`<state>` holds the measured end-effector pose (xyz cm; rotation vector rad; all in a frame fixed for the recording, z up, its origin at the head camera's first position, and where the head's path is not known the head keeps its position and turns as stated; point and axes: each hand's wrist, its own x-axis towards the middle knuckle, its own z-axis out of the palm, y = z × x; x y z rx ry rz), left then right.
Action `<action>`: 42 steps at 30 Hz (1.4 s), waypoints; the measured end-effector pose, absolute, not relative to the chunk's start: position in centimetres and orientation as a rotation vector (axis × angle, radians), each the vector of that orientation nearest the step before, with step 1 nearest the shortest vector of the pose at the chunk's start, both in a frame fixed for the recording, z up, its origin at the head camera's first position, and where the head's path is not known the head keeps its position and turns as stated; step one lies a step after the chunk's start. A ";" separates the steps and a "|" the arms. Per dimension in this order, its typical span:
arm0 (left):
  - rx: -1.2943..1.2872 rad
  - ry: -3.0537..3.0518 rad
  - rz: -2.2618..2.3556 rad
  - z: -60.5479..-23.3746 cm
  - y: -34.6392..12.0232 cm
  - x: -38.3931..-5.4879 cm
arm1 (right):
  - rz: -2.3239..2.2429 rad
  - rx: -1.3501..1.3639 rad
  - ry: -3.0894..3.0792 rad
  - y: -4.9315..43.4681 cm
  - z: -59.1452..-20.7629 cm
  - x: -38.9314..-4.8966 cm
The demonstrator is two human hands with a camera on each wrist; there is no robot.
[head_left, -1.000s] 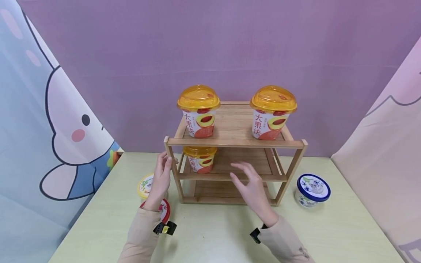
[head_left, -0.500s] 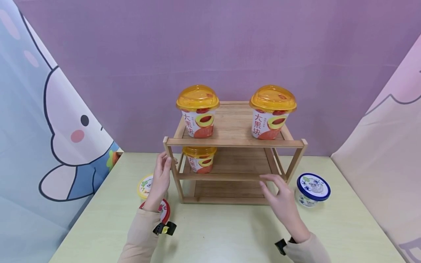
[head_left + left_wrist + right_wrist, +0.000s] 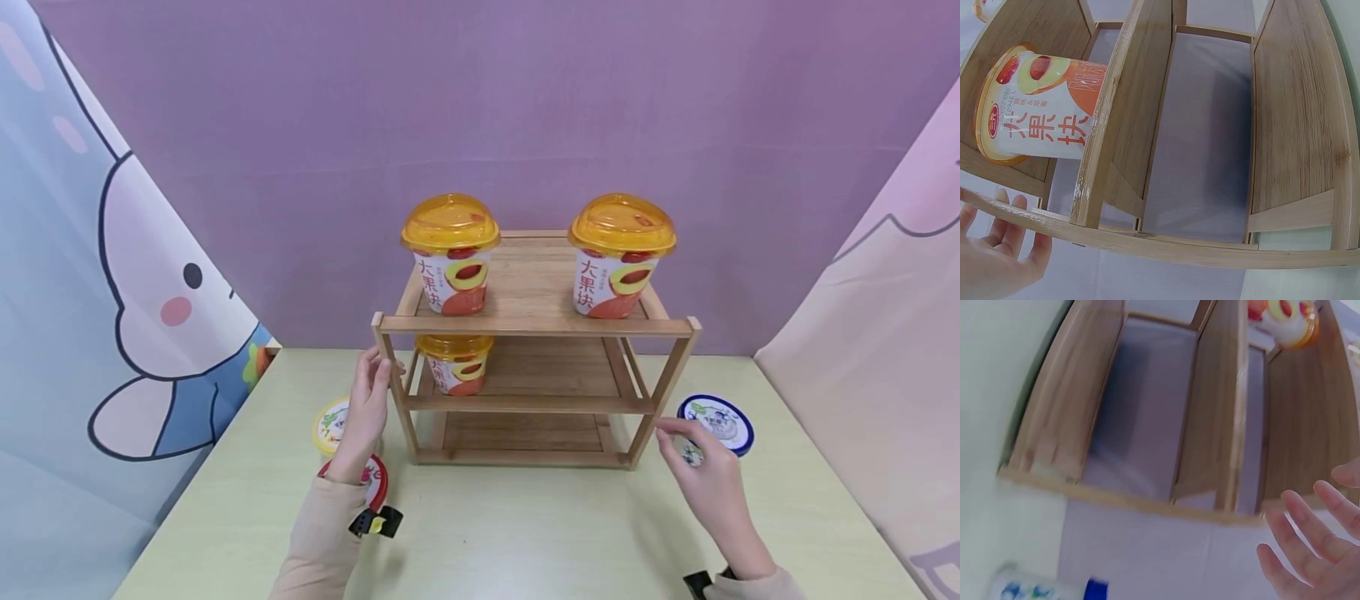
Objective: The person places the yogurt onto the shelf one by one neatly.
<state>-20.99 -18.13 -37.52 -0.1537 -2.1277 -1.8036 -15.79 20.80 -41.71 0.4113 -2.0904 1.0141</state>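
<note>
My left hand grips the left front post of a three-level wooden shelf rack, its fingers reaching round behind the wood. In the left wrist view those fingers bend at the post. My right hand is in the air by the right front post, holding nothing, fingers loosely extended. Behind it and partly covered stands a blue-lidded tub. Two yogurt cups with domed orange lids stand on the top level, a left cup and a right cup. A third cup sits at the middle level's left.
A yellow-lidded tub and a red-lidded tub stand left of the rack, partly hidden by my left arm. The pale table runs up to a purple backdrop. Printed curtains hang at both sides.
My right hand has moved right, from in front of the rack's middle past its right post, now overlapping the blue-lidded tub. The left hand stays at its post.
</note>
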 end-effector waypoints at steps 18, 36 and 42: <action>-0.174 -2.123 -1.801 -37.7 -18.2 -21.0 | 0.883 0.196 -2.297 26.5 -43.8 -16.4; -0.198 -2.120 -1.835 -37.5 -18.2 -21.0 | 0.917 0.209 -2.472 29.4 -45.5 -18.2; -0.193 -2.127 -1.833 -37.5 -18.3 -20.9 | 0.952 0.275 -2.498 29.9 -46.0 -18.7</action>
